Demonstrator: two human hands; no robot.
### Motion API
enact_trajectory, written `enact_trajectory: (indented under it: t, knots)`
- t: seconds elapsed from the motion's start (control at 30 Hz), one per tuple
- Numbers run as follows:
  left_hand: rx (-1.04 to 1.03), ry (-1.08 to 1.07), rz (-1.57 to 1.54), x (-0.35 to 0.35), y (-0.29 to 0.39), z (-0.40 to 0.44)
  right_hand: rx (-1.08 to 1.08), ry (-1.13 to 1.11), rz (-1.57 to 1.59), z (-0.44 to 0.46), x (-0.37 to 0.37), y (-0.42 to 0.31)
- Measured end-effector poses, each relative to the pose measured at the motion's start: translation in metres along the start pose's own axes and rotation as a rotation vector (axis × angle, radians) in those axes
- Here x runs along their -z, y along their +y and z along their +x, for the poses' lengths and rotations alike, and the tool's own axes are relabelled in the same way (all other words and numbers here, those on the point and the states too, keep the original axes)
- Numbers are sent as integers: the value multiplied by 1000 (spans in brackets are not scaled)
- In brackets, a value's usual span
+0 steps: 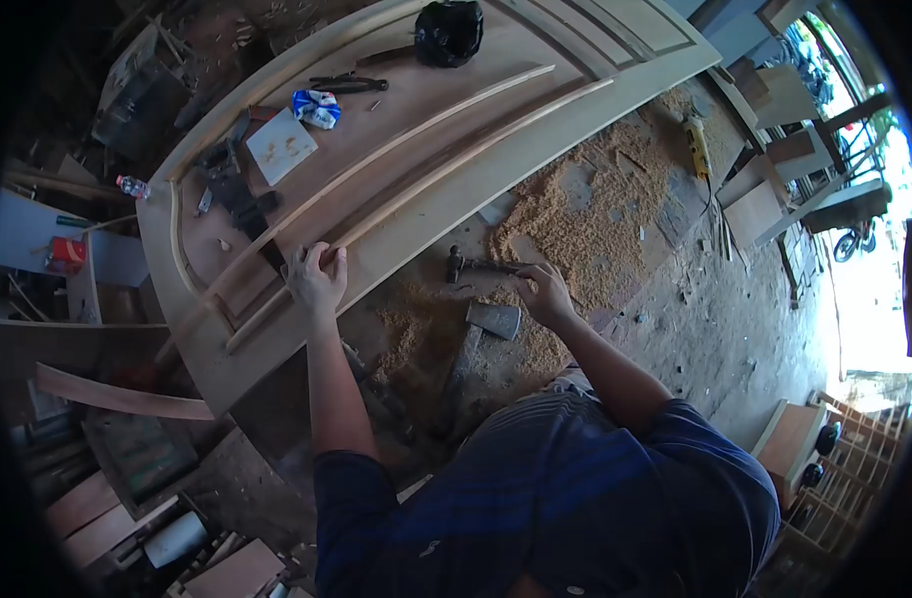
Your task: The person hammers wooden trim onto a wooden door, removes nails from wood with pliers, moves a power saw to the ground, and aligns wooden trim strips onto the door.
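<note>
My left hand (318, 280) rests at the lower edge of a large wooden door panel (446, 217). Its thumb and fingers are closed on a long, thin wooden moulding strip (416, 195) lying along the panel's recess. A second thin strip (406, 140) lies above it, roughly parallel. My right hand (546, 296) grips the handle of a hammer (491, 265), its dark head pointing left, beside the panel's near edge. Just below this hammer lies a tool with a broad metal head (495, 320), like a hatchet, among wood shavings.
On the panel are a black plastic bag (449, 35), pliers (349, 85), a blue-and-white packet (316, 109), a pale square sheet (281, 147) and a dark tool (239, 194). Shavings (585, 219) cover the floor near a yellow power tool (696, 147). Wood pieces (127, 399) surround the left side.
</note>
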State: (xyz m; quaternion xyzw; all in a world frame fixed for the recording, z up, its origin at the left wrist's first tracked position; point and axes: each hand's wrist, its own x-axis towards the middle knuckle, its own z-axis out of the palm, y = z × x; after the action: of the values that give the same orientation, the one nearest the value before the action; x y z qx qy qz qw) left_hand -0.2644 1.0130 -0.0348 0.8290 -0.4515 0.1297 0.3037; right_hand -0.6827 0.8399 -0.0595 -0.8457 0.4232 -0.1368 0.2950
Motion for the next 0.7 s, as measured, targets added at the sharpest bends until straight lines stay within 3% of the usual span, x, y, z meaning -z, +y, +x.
enact_trajectory:
  t: [0.27, 0.37, 0.4, 0.5, 0.7]
  knots:
    - [-34, 11, 61, -1, 3, -4, 56, 15, -419, 21, -14, 2]
    - [-67, 35, 78, -3, 0, -6, 56, -109, -452, 22, -8, 6]
    - [-57, 17, 82, -1, 3, -6, 56, -87, -375, 17, -9, 13]
    - [-56, 26, 85, -2, 3, -6, -216, -260, -168, -3, 39, -10]
    - [-56, 73, 117, -1, 26, -5, -266, 44, 25, 0, 111, 32]
